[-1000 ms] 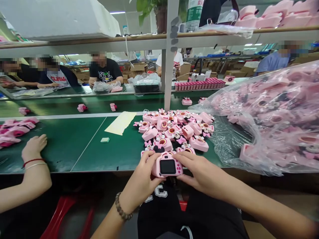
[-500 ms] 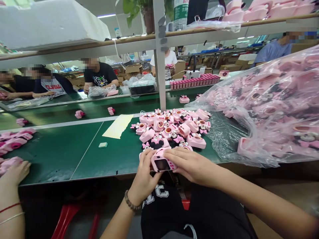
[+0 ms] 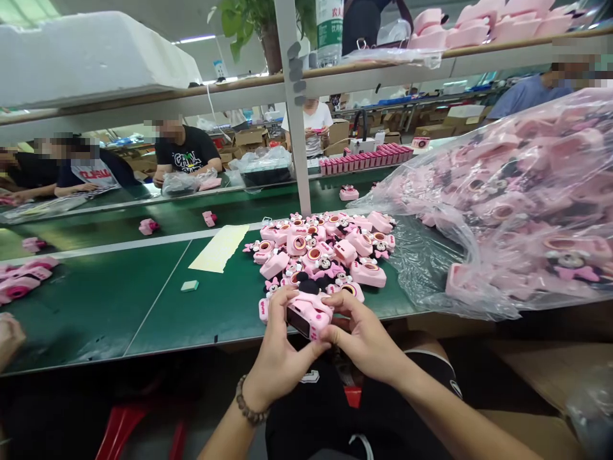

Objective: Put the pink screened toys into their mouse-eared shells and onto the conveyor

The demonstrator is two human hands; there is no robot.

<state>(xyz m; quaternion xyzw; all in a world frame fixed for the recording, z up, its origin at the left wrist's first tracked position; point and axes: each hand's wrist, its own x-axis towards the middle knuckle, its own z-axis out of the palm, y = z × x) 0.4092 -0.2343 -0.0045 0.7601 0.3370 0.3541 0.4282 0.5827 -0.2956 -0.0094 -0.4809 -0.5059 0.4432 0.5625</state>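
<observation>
Pink toy camera point(image 3: 310, 314) now turned and tilted, screen point(image 3: 299, 322) angled toward 7 o'clock; half a second ago it faced the wearer more squarely. Right hand point(image 3: 361, 332) shifted from its top to the right end; neighbour's hand point(image 3: 8, 338) slid out toward the edge at 9 o'clock.

Clock taken from the held camera. Green tabletop point(image 3: 160, 319), camera up over its near edge. Heap of pink camera covers point(image 3: 315, 254) at 12, clear plastic bag point(image 3: 507, 198) stuffed with more pink pieces at 2. Yellow paper point(image 3: 219, 249) at 10, small pale block point(image 3: 189, 285) between 9 and 10, more pink cameras point(image 3: 22, 281) at 9.

Room: shelf on a white post point(image 3: 297, 153), with white foam box point(image 3: 96, 61) between 10 and 11, bottle point(image 3: 330, 32) at 12. Co-worker in black shirt point(image 3: 189, 153) seated between 10 and 11. Red stool point(image 3: 122, 428) at 8.

Both hands gripping the camera. Left hand point(image 3: 282, 351): fingers over top left, thumb along lower edge, forearm from between 7 and 8, bead bracelet point(image 3: 249, 406) on wrist. Right: fingers bent, thumb at lower right corner, forearm from 4.
</observation>
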